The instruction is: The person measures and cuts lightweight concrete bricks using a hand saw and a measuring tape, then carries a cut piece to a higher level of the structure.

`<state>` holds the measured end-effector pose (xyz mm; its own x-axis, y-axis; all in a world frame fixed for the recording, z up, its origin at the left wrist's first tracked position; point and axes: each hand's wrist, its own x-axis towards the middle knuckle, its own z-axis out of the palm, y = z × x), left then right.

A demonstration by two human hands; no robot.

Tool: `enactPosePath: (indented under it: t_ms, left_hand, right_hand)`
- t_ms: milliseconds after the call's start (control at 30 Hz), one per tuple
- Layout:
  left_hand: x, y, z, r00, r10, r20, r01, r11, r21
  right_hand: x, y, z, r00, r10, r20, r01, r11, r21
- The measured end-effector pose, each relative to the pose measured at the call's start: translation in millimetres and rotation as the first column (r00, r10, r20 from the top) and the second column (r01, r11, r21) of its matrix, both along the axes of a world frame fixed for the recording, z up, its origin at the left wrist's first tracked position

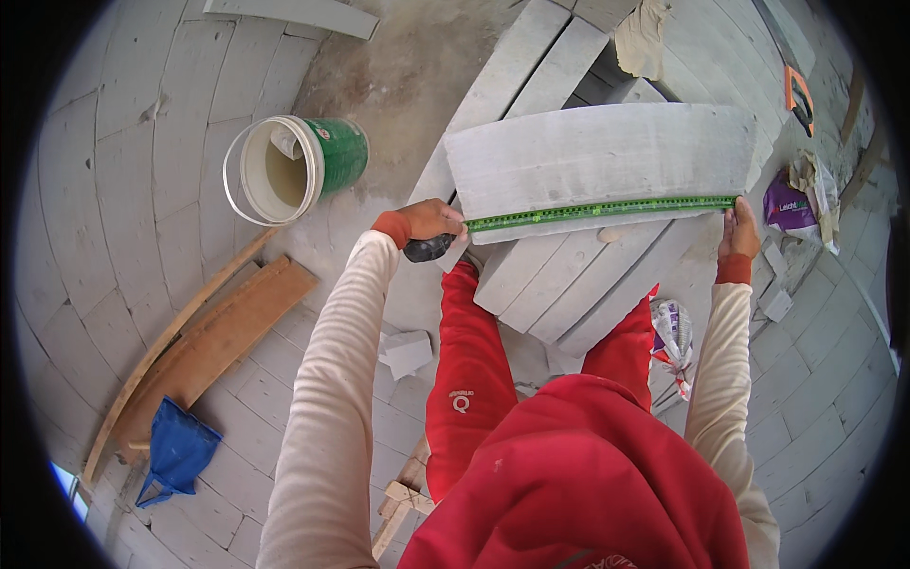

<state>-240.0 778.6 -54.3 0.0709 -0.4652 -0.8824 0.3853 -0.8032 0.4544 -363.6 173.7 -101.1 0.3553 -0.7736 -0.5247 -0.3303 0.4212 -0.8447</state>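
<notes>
A green tape measure blade [597, 211] is stretched along the near edge of a pale grey aerated concrete block [607, 152]. At the block's left end, my left hand [428, 220] is closed around the black case of the tape measure [428, 248]. My right hand [742, 229] pinches the blade's other end at the block's right corner, its fingertips partly hidden. The measured block lies across a stack of similar blocks [578, 284] that stands in front of me.
To the left, a green and white bucket [343, 156] with cloudy liquid lies tilted. Wooden boards [223, 341] and a blue cloth bag [180, 446] lie nearer. At right are an orange-handled saw [799, 100] and a purple bag [790, 207]. A wooden stool [406, 498] stands below.
</notes>
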Motion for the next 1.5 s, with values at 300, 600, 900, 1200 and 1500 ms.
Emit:
enactPosePath:
  t_ms: [300, 600, 900, 1200, 1500]
  left_hand:
    - [1.6, -1.9, 1.2, 0.996, -0.082, 0.043, 0.081, 0.996, 0.023]
    - [6.8, -3.1, 2.7, 0.994, -0.110, -0.008, 0.110, 0.994, -0.001]
    - [11.7, -6.7, 5.9, 0.995, -0.099, -0.005, 0.099, 0.995, 0.029]
    - [13.5, -14.7, 4.7, 0.996, -0.086, -0.032, 0.085, 0.996, -0.007]
    - [9.6, -9.8, 5.6, 0.994, 0.032, -0.102, -0.027, 0.998, 0.049]
  right_hand:
    - [-5.5, -6.4, 0.2, 0.999, 0.050, -0.012, -0.050, 0.999, -0.002]
    - [-5.3, -5.8, 1.4, 0.999, 0.032, -0.006, -0.032, 0.999, 0.008]
    - [-0.5, -2.2, 6.5, 1.000, -0.022, -0.014, 0.023, 0.998, 0.051]
    - [-4.0, -4.3, 16.0, 0.998, -0.017, -0.062, 0.018, 1.000, 0.011]
    - [21.9, 21.5, 35.6, 0.998, -0.026, -0.060, 0.024, 0.999, -0.020]
